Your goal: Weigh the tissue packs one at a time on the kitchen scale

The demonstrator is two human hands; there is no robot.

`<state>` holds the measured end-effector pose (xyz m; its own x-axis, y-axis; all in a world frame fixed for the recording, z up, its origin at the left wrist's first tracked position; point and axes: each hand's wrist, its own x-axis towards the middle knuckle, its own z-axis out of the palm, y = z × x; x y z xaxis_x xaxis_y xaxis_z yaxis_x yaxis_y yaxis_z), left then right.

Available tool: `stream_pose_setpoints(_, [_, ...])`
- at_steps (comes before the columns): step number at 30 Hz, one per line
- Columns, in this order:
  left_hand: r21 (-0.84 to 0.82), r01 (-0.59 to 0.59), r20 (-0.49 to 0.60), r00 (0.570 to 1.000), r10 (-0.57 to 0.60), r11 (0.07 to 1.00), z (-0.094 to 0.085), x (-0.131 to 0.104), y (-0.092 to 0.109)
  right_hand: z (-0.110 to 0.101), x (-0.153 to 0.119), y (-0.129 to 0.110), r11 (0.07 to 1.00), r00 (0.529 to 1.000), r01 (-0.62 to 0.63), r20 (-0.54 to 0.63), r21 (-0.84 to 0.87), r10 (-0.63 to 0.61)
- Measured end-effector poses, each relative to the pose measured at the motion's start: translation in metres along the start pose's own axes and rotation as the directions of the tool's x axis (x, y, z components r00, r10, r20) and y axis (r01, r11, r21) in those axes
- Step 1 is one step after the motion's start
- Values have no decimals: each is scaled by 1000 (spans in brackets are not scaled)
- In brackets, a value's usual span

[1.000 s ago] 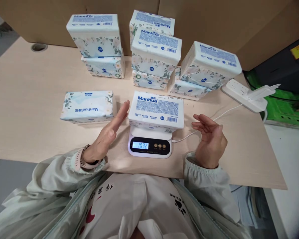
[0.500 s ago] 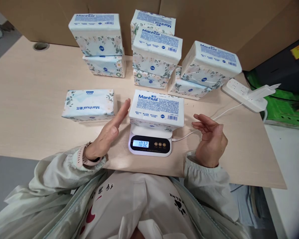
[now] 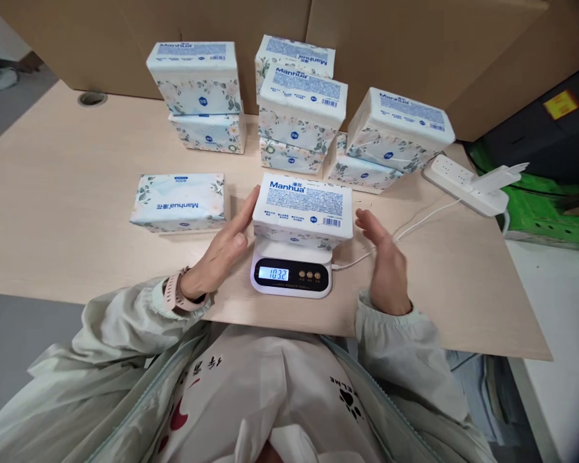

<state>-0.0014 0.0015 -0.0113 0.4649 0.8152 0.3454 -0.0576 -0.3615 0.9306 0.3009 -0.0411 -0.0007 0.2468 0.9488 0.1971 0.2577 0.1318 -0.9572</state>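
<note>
A tissue pack [image 3: 303,209] lies on a white digital scale [image 3: 292,278], whose lit display reads about 103.2. My left hand [image 3: 224,254] is at the pack's left side, fingers stretched out, the fingertips close to or touching its edge. On the right, my right hand [image 3: 385,260] stands upright with extended fingers, a small gap between it and the pack. Neither hand grips anything. Left of my left hand lies another tissue pack [image 3: 178,200], flat on the table.
Stacked tissue packs stand at the back: a left stack [image 3: 202,87], a middle stack [image 3: 302,109] and a right stack [image 3: 398,128]. A power strip [image 3: 456,180] is at the right, its cable running to the scale. Cardboard [image 3: 376,45] rises behind the table [image 3: 58,212].
Both hands have moved inward toward the pack on the scale, the right one more clearly. The camera view has shifted slightly. The display reading looks the same.
</note>
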Motion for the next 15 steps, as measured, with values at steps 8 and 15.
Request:
stream_pose_setpoints(8, [245,-207,-239,934,265,947,-3,-3,46,24,23,-80,968,768,239,596,74,-235])
stream_pose_setpoints(15, [379,8,-514,833,204,925,-58,-32,72,117,55,-109,926,535,331,772,183,-344])
